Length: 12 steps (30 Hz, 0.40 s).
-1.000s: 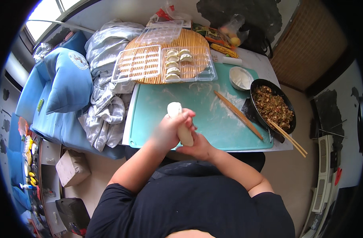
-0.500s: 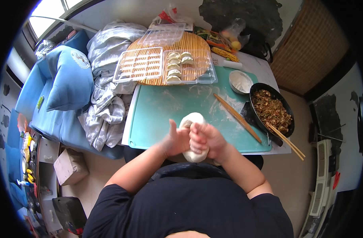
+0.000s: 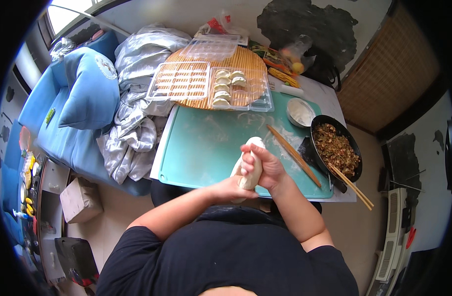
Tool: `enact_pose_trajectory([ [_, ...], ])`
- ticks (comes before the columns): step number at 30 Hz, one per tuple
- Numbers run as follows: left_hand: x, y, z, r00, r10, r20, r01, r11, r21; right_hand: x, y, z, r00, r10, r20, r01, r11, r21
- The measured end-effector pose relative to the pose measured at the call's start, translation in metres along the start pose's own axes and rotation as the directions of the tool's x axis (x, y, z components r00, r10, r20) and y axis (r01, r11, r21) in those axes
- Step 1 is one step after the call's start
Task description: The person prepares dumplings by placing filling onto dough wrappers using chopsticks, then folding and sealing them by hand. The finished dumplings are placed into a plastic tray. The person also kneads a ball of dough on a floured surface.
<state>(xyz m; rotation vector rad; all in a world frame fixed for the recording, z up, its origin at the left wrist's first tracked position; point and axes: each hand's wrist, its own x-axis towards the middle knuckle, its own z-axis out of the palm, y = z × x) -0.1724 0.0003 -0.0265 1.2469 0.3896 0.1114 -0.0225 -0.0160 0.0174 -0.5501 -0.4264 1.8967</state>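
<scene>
A thick white piece of dough (image 3: 251, 173) is held upright between my hands, over the near edge of a green board (image 3: 201, 148). My right hand (image 3: 269, 166) wraps its fingers round the upper part. Around the lower end my left hand (image 3: 230, 189) grips, its thumb lying across the bottom; its other fingers are mostly hidden. To the right on the board lies a wooden rolling pin (image 3: 294, 155). Beyond the board, several folded dumplings (image 3: 222, 94) sit in a clear compartment tray (image 3: 255, 96).
A black pan (image 3: 358, 135) of chopped filling (image 3: 334, 150) stands at the right, chopsticks (image 3: 354, 188) across its rim. Beside it is a bowl of flour (image 3: 300, 111). An unfilled clear tray (image 3: 179, 81) rests on a round slatted mat (image 3: 191, 103). A blue sofa (image 3: 73, 140) is at the left.
The dough has been turned and squeezed into a longer upright shape. My left hand has gone from spread fingers to gripping its lower end. The view has tilted slightly.
</scene>
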Motion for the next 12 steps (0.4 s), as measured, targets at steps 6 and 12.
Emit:
enact_pose_trajectory([
  [6, 0.008, 0.006, -0.037, 0.887, 0.462, 0.031, -0.316, 0.653, -0.688, -0.024, 0.033, 0.027, 0.994, 0.101, 0.043, -0.074, 0.910, -0.409],
  [12, -0.007, 0.053, -0.039, 0.968, 0.164, -0.191, -0.233, 0.871, -0.432, 0.000, 0.033, -0.030, 0.979, 0.183, 0.093, -0.005, 0.476, -0.879],
])
